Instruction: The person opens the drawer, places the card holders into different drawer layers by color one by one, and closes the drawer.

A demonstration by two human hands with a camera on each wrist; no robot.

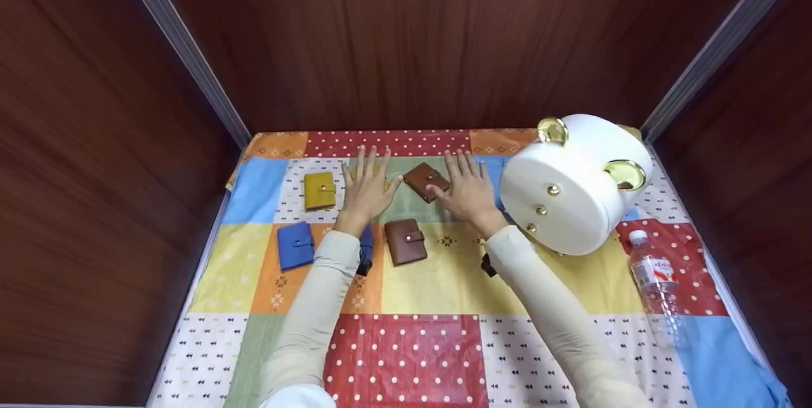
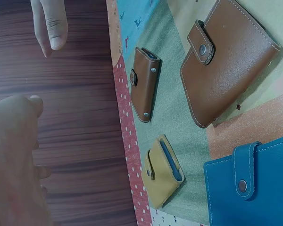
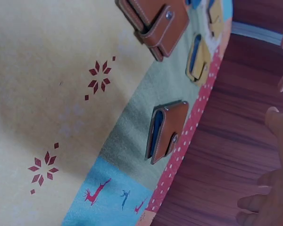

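Note:
Both hands are held out with fingers spread, holding nothing. In the head view, my left hand (image 1: 368, 195) hovers over a partly hidden yellow snap wallet (image 1: 382, 174). A second yellow wallet (image 1: 319, 191) lies to its left. My right hand (image 1: 469, 195) is beside a tilted brown wallet (image 1: 424, 181), overlapping its edge in this view. Nearer lies another brown wallet (image 1: 406, 242). One blue wallet (image 1: 295, 246) is at the left; another blue wallet (image 1: 366, 244) is mostly covered by my left wrist. The left wrist view shows both hands raised off the cloth.
A large white rounded container (image 1: 564, 192) with gold ear-like fittings and gold knobs stands at the right. A clear plastic bottle (image 1: 656, 287) lies near the right edge. The patchwork cloth (image 1: 406, 357) covers the table, and brown wood-grain panels (image 1: 406, 40) enclose the back and sides.

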